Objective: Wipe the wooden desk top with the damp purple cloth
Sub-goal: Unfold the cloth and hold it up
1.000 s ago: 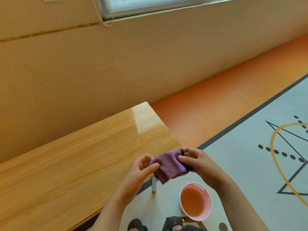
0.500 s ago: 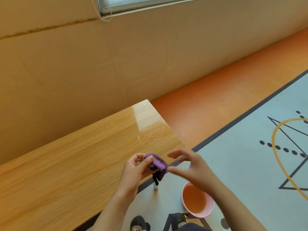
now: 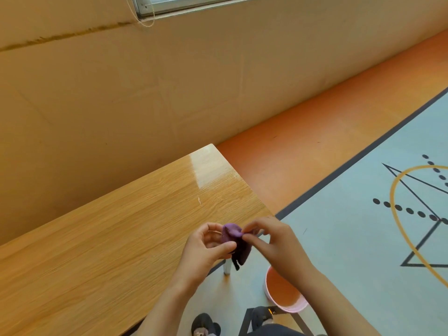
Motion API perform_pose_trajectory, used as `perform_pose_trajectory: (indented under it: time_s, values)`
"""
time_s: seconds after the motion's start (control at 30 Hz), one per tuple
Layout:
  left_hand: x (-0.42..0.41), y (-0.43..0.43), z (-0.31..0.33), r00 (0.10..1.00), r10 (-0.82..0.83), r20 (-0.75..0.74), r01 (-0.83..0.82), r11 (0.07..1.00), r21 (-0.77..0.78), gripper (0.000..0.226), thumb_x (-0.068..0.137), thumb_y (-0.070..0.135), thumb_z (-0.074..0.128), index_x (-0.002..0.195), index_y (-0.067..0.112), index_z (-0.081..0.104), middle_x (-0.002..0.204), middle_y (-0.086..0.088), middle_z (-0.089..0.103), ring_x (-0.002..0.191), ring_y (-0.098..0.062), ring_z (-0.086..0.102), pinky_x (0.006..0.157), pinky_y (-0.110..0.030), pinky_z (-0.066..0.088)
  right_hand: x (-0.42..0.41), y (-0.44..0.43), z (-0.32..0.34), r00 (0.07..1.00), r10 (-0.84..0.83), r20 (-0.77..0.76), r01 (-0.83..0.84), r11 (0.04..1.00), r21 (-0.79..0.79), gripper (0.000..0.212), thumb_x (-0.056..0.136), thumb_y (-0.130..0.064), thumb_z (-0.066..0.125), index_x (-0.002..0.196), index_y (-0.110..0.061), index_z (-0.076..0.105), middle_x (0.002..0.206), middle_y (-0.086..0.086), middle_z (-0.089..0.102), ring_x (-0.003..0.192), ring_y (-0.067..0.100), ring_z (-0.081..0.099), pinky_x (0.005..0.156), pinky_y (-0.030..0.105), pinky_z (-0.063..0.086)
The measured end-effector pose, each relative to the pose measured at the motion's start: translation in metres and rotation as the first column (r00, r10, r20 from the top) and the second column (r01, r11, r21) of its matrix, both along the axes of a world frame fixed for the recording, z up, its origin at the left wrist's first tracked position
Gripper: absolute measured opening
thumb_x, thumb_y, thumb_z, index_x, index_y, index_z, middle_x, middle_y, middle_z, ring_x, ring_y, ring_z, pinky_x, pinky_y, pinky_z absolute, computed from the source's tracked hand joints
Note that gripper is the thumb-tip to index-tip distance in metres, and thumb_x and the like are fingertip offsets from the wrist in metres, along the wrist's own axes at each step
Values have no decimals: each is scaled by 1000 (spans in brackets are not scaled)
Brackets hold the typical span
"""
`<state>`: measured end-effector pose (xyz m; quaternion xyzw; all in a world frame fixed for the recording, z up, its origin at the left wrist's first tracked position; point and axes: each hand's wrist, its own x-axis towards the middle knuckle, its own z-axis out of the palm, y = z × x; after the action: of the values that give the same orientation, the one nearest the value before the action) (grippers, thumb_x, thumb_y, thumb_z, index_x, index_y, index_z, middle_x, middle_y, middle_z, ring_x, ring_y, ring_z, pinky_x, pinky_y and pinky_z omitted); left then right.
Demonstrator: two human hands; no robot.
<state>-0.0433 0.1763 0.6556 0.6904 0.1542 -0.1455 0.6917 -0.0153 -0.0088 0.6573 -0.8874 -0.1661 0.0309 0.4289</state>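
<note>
Where both pinch: left hand [image 3: 206, 248] and right hand [image 3: 281, 243], two, close together, fingertips clamped on one purple cloth [image 3: 232, 232] at the counter [image 3: 109, 238] near right corner.
Cloth: soft, bunched, a dark fold hanging down.
Counter: one, glossy wood grain, straight edges, wide top stretching leftward.
Floor [image 3: 339, 238]: one round pink basin [image 3: 286, 297] below the right hand.
</note>
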Motion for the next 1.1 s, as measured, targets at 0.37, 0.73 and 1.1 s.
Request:
perform_pose_trajectory:
  time_s: [0.37, 0.73, 1.1]
  values:
    - [15, 16, 11, 881, -394, 260, 186, 796, 576, 3, 86, 24, 69, 84, 25, 70, 83, 12, 65, 83, -4, 58, 76, -19, 47, 11, -16, 5, 936, -352, -25, 352, 936, -18, 5, 86, -22, 66, 87, -21, 62, 81, -9, 58, 75, 5, 57, 63, 9, 44]
    - [-19, -15, -34, 600, -679, 423, 226, 651, 725, 10, 86, 27, 62, 94, 26, 68, 90, 12, 65, 75, -6, 59, 61, -27, 54, -49, 10, -30, 367, -21, -930, 825, 470, 314, 41, 96, -33, 50, 114, 4, 58, 100, 21, 71, 90, 28, 70, 76, 38, 56]
    - [-38, -36, -38, 980, -188, 70, 176, 973, 153, 42, 83, 55, 61, 115, 28, 60, 119, 13, 61, 110, -5, 57, 92, -22, 43, -87, -53, -36, 513, 192, -837, 712, 449, 540, 49, 83, -20, 57, 127, -1, 55, 126, 22, 60, 118, 36, 56, 103, 48, 42]
